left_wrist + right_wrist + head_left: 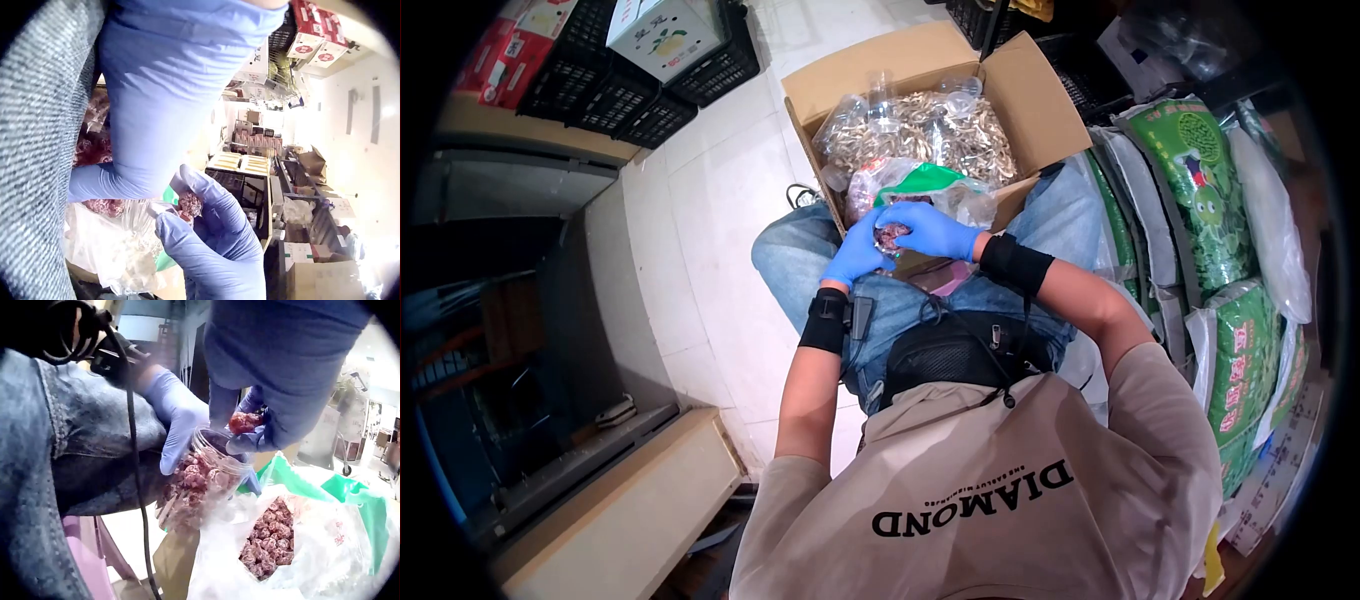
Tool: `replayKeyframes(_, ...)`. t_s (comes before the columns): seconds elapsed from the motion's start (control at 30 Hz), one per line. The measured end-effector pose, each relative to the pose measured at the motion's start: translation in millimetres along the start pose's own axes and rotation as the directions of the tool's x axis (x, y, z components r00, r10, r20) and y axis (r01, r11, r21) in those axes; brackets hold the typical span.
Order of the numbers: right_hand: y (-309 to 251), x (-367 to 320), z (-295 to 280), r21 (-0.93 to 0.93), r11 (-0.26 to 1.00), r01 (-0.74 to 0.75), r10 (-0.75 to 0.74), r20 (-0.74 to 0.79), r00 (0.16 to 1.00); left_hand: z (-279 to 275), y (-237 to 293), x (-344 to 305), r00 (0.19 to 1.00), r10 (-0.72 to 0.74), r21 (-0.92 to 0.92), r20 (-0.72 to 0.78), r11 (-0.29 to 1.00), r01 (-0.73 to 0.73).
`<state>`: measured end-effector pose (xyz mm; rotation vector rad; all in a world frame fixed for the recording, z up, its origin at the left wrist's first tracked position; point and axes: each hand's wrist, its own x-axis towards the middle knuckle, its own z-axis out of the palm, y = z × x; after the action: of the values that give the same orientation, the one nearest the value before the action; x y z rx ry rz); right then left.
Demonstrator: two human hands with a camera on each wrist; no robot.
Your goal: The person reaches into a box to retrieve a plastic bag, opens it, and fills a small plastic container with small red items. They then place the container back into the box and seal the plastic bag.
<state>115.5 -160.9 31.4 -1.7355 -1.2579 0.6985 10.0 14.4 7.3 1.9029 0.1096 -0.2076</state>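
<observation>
My gloved left hand (858,252) grips a clear plastic jar (199,490) holding wrinkled, reddish dried plums, tilted between my knees. In the right wrist view, the left fingers wrap its side near the open mouth. Right at that rim, my gloved right hand (281,375) pinches a dried plum (245,422) between thumb and fingers; the left wrist view also shows this pinch. Beside the jar, a white and green plastic bag (219,569) stands open, with more dried plums (270,540) inside.
Ahead of my knees stands an open cardboard box (1040,105) with pale brown dried pieces (920,120) and several clear jars (882,110). Green printed sacks (1195,190) are stacked at my right. Black crates (730,60) stand at the far left. A cable (134,450) hangs near the right wrist.
</observation>
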Motion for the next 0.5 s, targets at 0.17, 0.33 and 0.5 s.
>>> replayKeyframes(0.17, 3.8, -4.7, 6.6, -0.024, 0.996, 0.083, -0.084, -0.055, 0.995, 2.9, -11.8, 1.2, 0.998, 0.037, -0.034, -0.043, 0.999, -0.039)
replayKeyframes(0.33, -0.1, -3.2, 6.0, 0.095, 0.995, -0.006, 0.007, -0.011, 1.0, 1.4, -12.3, 3.1, 0.999, 0.047, -0.052, -0.017, 0.997, -0.048)
replayKeyframes(0.5, -8.7, -4.2, 5.0, 0.105, 0.994, -0.02, 0.019, 0.008, 1.0, 2.3, -18.0, 2.4, 0.998, 0.063, -0.077, -0.015, 0.995, -0.064)
